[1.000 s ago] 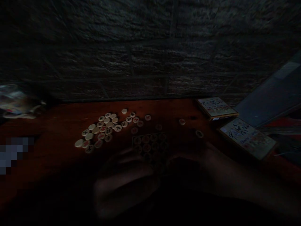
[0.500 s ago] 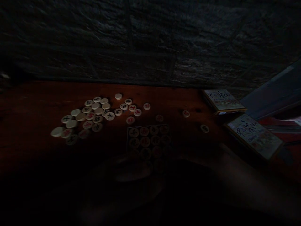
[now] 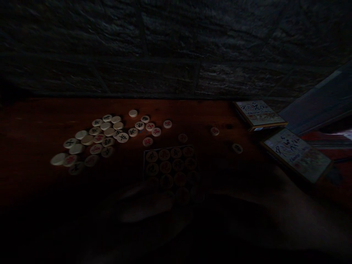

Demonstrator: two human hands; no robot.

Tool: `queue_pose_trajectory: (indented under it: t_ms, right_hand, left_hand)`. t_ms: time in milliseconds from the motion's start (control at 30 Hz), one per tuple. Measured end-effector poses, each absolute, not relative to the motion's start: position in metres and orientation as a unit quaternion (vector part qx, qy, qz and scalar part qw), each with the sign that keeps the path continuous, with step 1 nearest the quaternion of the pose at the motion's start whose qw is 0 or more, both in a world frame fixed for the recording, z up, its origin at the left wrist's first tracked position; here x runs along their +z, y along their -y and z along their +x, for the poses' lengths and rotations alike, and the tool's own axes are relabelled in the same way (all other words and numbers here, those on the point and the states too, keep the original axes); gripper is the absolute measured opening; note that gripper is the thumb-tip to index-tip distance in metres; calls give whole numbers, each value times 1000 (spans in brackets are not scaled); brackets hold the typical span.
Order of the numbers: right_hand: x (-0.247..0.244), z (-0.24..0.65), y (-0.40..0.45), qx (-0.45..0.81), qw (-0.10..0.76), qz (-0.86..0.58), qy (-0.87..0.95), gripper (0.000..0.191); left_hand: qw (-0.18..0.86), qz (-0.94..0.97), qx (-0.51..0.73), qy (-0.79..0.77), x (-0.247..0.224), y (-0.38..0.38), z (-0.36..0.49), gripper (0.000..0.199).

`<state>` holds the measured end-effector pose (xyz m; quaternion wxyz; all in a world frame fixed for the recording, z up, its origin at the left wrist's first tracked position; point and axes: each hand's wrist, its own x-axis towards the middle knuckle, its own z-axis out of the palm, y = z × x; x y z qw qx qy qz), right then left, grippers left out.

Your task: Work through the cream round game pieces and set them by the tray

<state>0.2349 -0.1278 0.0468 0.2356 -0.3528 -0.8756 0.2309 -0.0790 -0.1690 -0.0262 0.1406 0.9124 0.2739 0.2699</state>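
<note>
Dim desk (image 3: 189, 113) against wall (image 3: 170, 47). Near centre: tray (image 3: 144, 165), far rows filled with pieces (image 3: 165, 167), near end obscured. Loose pieces (image 3: 109, 132) left, far, right. Near tray: left hand (image 3: 141, 211), right hand (image 3: 244, 198); cannot tell finger spread or hold.

Red 相 on disc (image 3: 147, 142), blurred lettering on boxes (image 3: 295, 157)

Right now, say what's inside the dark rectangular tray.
Rows of round, beige discs with red or black characters; the left hand and shadow hide the near left corner of the tray.
</note>
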Motion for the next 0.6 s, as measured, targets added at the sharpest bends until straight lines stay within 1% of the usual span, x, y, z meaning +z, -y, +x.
queue_pose_trajectory:
  t_ms: [100, 167, 233, 267, 333, 400, 433, 500, 600]
  right_hand:
    - [44, 239, 122, 174, 280, -373, 867, 16]
    - [38, 243, 117, 152, 310, -401, 849, 23]
    - [32, 245, 112, 169, 326, -437, 821, 36]
    - [28, 246, 110, 189, 329, -451, 808, 43]
    - [21, 246, 107, 223, 342, -461, 788, 55]
    - [15, 244, 106, 247, 340, -458, 783, 77]
    - [12, 243, 105, 262, 330, -453, 786, 87]
    - [8, 242, 106, 293, 314, -437, 790, 102]
    - [7, 240, 106, 312, 291, -419, 802, 113]
  left_hand:
    - [143, 913, 281, -260, -14, 129, -71, 42]
    - [136, 915, 287, -250, -1, 103, -67, 45]
    - [109, 907, 274, -300, 14, 84, -65, 50]
    - [102, 905, 254, -326, 20, 78, -65, 57]
    - [110, 911, 201, -344, 30, 69, -66, 82]
    - [126, 925, 135, -331, 37, 64, -66, 109]
    - [127, 929, 101, -332, 39, 63, -66, 116]
    - [123, 934, 48, -332, 41, 62, -67, 118]
    - [113, 943, 21, -312, 41, 62, -68, 118]
